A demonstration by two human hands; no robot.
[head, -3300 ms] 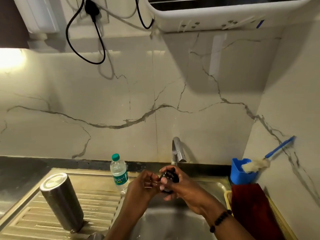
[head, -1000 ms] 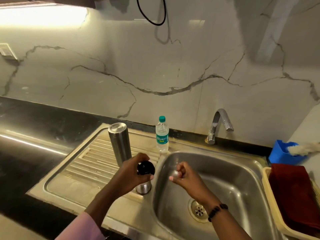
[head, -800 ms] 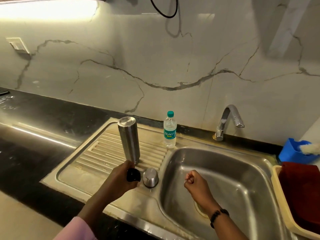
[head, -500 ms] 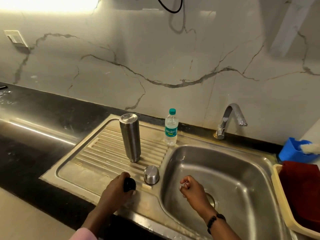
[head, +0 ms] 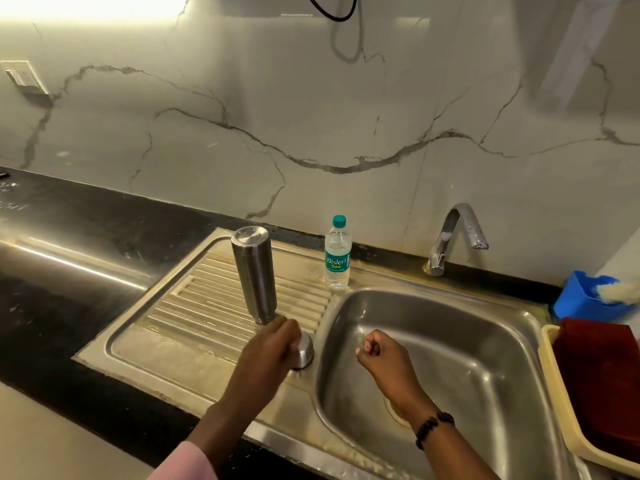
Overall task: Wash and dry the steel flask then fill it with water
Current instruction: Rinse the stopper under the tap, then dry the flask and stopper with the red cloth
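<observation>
The left hand (head: pixel 273 344) reaches in from the lower middle of the frame, back upward, fingers curved down over a small rounded steel cap (head: pixel 304 351) that stands on the ribbed steel draining board (head: pixel 194 306). The hand covers most of the cap, so whether the fingers actually clasp it or anything beneath them cannot be told. The right hand (head: pixel 379 351) hovers over the steel sink basin (head: pixel 467 341), right of centre, fingers curled tightly into a fist; something tiny may be pinched at the fingertips, but it is too small to make out. A black beaded bracelet (head: pixel 433 426) circles that wrist.

The tall cylindrical steel flask (head: pixel 254 273) stands inverted on the draining board, just above the left hand and near the cap. Behind it a clear plastic water bottle with a green cap (head: pixel 337 254) stands at the basin's back corner. A curved chrome tap (head: pixel 457 233) rises at the rear right. At the right edge, a blue plastic holder (head: pixel 581 299) and a dark red cloth (head: pixel 602 382) in a cream tray (head: pixel 568 420) are cut off by the frame.
</observation>
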